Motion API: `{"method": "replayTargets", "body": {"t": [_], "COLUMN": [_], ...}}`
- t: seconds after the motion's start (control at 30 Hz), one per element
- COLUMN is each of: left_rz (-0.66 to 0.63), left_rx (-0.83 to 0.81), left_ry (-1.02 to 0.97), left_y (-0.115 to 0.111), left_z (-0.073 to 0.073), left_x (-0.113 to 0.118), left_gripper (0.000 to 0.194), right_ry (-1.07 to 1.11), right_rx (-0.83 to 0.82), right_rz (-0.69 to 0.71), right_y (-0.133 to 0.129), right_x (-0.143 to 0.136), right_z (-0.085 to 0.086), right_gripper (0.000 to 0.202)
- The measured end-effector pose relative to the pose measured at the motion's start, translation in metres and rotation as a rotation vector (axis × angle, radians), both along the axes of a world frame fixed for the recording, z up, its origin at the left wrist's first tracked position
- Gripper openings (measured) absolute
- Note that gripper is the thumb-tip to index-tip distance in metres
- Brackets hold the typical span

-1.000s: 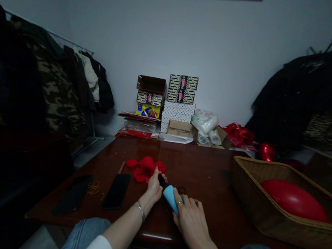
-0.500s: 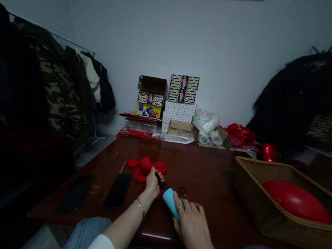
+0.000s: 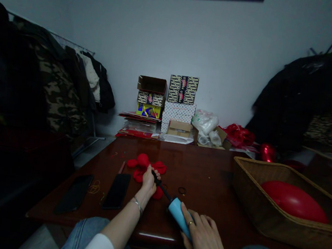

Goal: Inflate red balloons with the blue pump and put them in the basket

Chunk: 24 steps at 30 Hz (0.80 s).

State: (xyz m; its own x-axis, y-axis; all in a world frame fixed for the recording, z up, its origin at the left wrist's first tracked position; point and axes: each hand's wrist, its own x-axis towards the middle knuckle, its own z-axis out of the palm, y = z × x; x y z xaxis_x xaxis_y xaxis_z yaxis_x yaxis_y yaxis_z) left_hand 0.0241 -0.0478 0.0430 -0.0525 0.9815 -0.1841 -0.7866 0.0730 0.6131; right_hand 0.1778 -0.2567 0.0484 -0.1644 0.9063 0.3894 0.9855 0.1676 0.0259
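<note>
A blue hand pump (image 3: 180, 216) with a black rod and nozzle lies slanted above the table. My left hand (image 3: 149, 179) is closed around its black nozzle end, beside a red balloon (image 3: 143, 160) that is partly swollen. My right hand (image 3: 203, 234) wraps round the blue barrel, a ring on one finger. Several flat red pieces lie around my left hand, one of them a red piece (image 3: 157, 192) just right of the wrist. Whether my left fingers also pinch the balloon's neck is too small to tell.
Two dark phones, one a phone (image 3: 117, 191), lie on the brown table (image 3: 209, 161) at left, with rubber bands (image 3: 94, 187) between them. At right stands a wicker basket (image 3: 262, 227) holding a large red balloon (image 3: 295, 200). Boxes (image 3: 183, 89) are stacked behind.
My right hand has drawn the blue barrel down and right, so more of the black rod shows. My left hand and the swollen balloon have shifted slightly left.
</note>
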Motion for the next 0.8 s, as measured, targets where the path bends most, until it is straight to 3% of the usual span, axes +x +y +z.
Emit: {"method": "replayTargets", "body": {"t": [0.8], "left_rz": [-0.018], "left_rx": [-0.063], "left_ry": [-0.056], "left_y": [-0.016], "left_z": [0.001], "left_x": [0.016], "left_gripper": [0.026], "right_ry": [-0.001], "right_rx": [-0.100], "right_rz": [-0.054], "right_y": [0.031], "right_x": [-0.028], "right_z": [0.025], "right_gripper": [0.061]}}
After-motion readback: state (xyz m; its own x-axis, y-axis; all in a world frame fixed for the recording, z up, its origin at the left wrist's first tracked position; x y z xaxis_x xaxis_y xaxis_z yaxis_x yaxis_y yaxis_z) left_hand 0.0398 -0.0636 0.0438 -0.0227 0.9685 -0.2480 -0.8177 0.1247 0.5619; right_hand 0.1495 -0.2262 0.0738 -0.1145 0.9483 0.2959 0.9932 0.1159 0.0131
